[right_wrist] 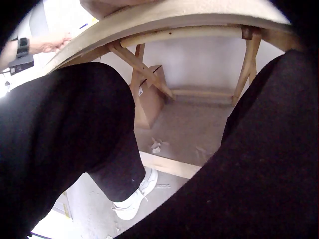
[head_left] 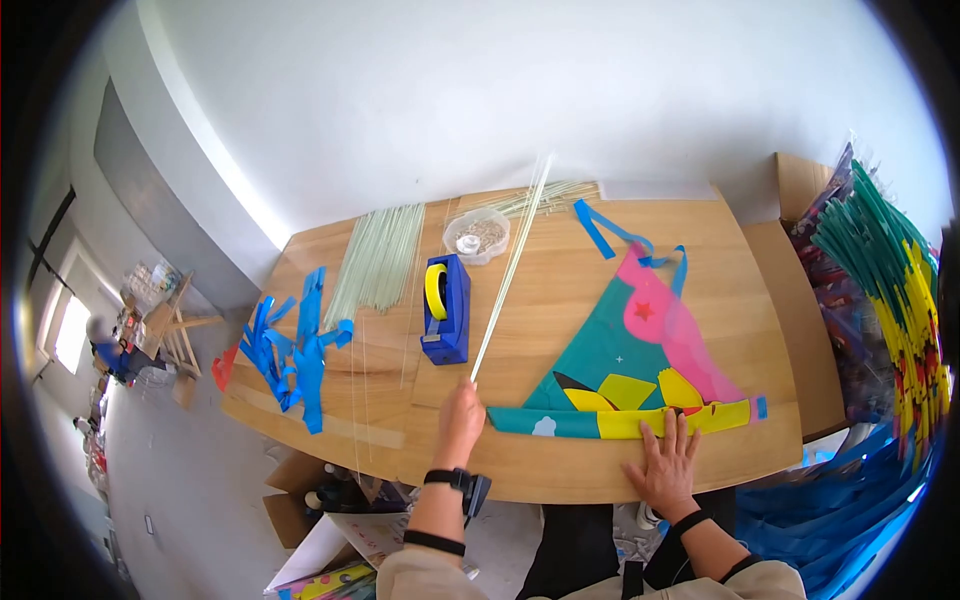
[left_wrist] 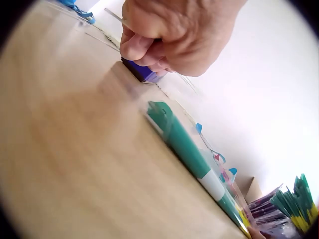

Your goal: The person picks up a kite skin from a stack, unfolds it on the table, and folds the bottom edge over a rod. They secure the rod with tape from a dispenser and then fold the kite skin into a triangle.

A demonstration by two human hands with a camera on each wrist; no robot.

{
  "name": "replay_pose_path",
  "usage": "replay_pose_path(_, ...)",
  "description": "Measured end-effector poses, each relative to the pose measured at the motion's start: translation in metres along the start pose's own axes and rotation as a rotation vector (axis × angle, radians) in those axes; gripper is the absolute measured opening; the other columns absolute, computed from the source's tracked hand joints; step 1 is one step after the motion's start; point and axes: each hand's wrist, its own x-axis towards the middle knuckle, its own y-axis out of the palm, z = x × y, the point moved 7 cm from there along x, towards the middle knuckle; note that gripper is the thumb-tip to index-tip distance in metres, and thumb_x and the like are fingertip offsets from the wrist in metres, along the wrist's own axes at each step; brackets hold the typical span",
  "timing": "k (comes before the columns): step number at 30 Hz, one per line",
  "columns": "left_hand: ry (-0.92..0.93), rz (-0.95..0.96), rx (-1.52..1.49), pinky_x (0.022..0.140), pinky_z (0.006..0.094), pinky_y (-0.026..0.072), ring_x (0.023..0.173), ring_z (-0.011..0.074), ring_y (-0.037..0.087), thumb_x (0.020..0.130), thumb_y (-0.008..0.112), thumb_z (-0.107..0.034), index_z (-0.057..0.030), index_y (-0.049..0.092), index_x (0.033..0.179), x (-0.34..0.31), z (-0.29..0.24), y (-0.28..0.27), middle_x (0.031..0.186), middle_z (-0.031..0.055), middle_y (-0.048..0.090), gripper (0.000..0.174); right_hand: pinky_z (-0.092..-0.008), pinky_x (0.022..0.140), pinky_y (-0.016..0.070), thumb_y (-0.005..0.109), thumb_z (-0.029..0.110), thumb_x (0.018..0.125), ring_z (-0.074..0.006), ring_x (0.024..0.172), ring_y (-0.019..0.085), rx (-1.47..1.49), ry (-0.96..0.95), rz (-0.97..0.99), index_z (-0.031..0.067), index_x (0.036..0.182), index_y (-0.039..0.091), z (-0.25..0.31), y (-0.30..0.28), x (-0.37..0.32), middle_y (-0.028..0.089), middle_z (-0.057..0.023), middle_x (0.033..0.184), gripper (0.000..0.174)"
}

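Observation:
My left hand (head_left: 461, 415) grips the lower end of a few thin pale rods (head_left: 510, 275), which slant up and away over the table. In the left wrist view its fingers (left_wrist: 134, 47) are curled and a short piece of rod (left_wrist: 113, 16) sticks out. A triangular teal, pink and yellow kite sheet (head_left: 600, 345) lies to the right, its near edge folded into a flat band (head_left: 555, 422). My right hand (head_left: 664, 468) rests on the yellow part of this band with fingers spread. Only a bit of that hand (right_wrist: 114, 6) shows in the right wrist view.
A blue tape dispenser (head_left: 455, 315) with yellow tape stands left of the rods. Behind it are a clear tub (head_left: 477, 237) of small pieces and a row of pale rods (head_left: 378, 260). Blue strips (head_left: 310, 350) lie at left. An open carton (head_left: 795, 320) stands beyond the table's right edge.

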Motion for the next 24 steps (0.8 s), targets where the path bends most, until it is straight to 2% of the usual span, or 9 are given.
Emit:
replay_pose_path(2,0.019,-0.024,0.016,0.055,0.0509,0.0454,0.066,0.0444,0.058,0.089,0.045,-0.008,0.0015,0.051,0.091,0.015,0.001,0.010,0.068,0.0252,0.059,0.012,-0.0577,0.110,0.0004,0.059,0.045,0.079,-0.0412,0.139,0.012,0.026,0.005,-0.002,0.0142,0.136,0.041,0.003,-0.004,0.000,0.019,-0.0241,0.148,0.067)
replay_pose_path(4,-0.098,0.092,0.240,0.058,0.0479,0.0491,0.066,0.0394,0.061,0.086,0.046,-0.007,0.0022,0.055,0.092,0.021,0.010,0.021,0.070,0.0240,0.061,0.014,-0.0584,0.109,-0.0003,0.060,0.046,0.078,-0.0416,0.139,0.010,0.023,-0.002,0.020,0.0145,0.136,0.040,0.002,0.000,0.000,0.018,-0.0245,0.148,0.068)
replay_pose_path(8,-0.189,0.065,0.296,0.060,0.0449,0.0507,0.068,0.0333,0.064,0.085,0.049,-0.008,0.0001,0.058,0.088,0.016,0.015,0.019,0.074,0.0190,0.063,0.013,-0.0581,0.109,-0.0009,0.061,0.045,0.076,-0.0418,0.139,0.009,-0.001,0.007,0.027,0.0130,0.136,0.040,0.003,0.005,0.002,0.017,-0.0246,0.148,0.071)
replay_pose_path(10,0.005,-0.082,0.495,0.061,0.0429,0.0503,0.072,0.0296,0.063,0.084,0.051,-0.011,-0.0027,0.059,0.087,0.014,0.005,0.015,0.077,0.0141,0.063,0.012,-0.0572,0.110,-0.0005,0.061,0.044,0.076,-0.0415,0.139,0.009,-0.017,-0.024,0.030,0.0120,0.136,0.040,0.007,0.004,0.001,0.017,-0.0245,0.149,0.071)
replay_pose_path(11,0.032,-0.112,0.540,0.062,0.0411,0.0496,0.075,0.0281,0.061,0.082,0.056,-0.013,-0.0045,0.059,0.085,0.011,0.005,0.013,0.079,0.0108,0.062,0.010,-0.0570,0.110,-0.0003,0.061,0.043,0.077,-0.0413,0.139,0.010,-0.013,-0.011,0.038,0.0118,0.136,0.040,0.007,0.005,0.001,0.017,-0.0244,0.149,0.071)
replay_pose_path(15,-0.055,-0.095,0.329,0.065,0.0439,0.0485,0.077,0.0339,0.061,0.079,0.062,-0.014,-0.0028,0.057,0.085,0.015,0.023,-0.014,0.079,0.0147,0.062,0.014,-0.0568,0.110,0.0005,0.061,0.042,0.077,-0.0412,0.139,0.010,-0.040,-0.013,0.049,0.0114,0.137,0.039,0.008,0.009,0.002,0.015,-0.0238,0.150,0.071)
replay_pose_path(17,-0.289,-0.266,0.134,0.068,0.0459,0.0479,0.079,0.0347,0.059,0.076,0.064,-0.012,-0.0026,0.059,0.086,0.011,0.065,-0.042,0.082,0.0159,0.062,0.015,-0.0570,0.110,0.0009,0.061,0.042,0.077,-0.0412,0.139,0.010,-0.062,-0.008,0.050,0.0115,0.138,0.037,0.007,0.011,0.002,0.015,-0.0232,0.150,0.073)
replay_pose_path(20,-0.448,-0.270,0.140,0.070,0.0469,0.0476,0.083,0.0362,0.059,0.076,0.067,-0.014,-0.0016,0.059,0.087,0.017,0.130,-0.056,0.086,0.0185,0.062,0.018,-0.0571,0.110,0.0014,0.060,0.042,0.078,-0.0416,0.139,0.011,-0.078,0.001,0.071,0.0105,0.139,0.036,0.009,0.011,0.003,0.015,-0.0230,0.150,0.073)
replay_pose_path(24,-0.514,-0.249,0.129,0.072,0.0468,0.0480,0.086,0.0356,0.060,0.075,0.069,-0.015,-0.0009,0.059,0.087,0.022,0.165,-0.060,0.088,0.0187,0.063,0.021,-0.0572,0.110,0.0020,0.059,0.042,0.078,-0.0420,0.138,0.011,-0.103,-0.021,0.070,0.0091,0.138,0.036,0.010,0.013,0.003,0.015,-0.0229,0.150,0.073)
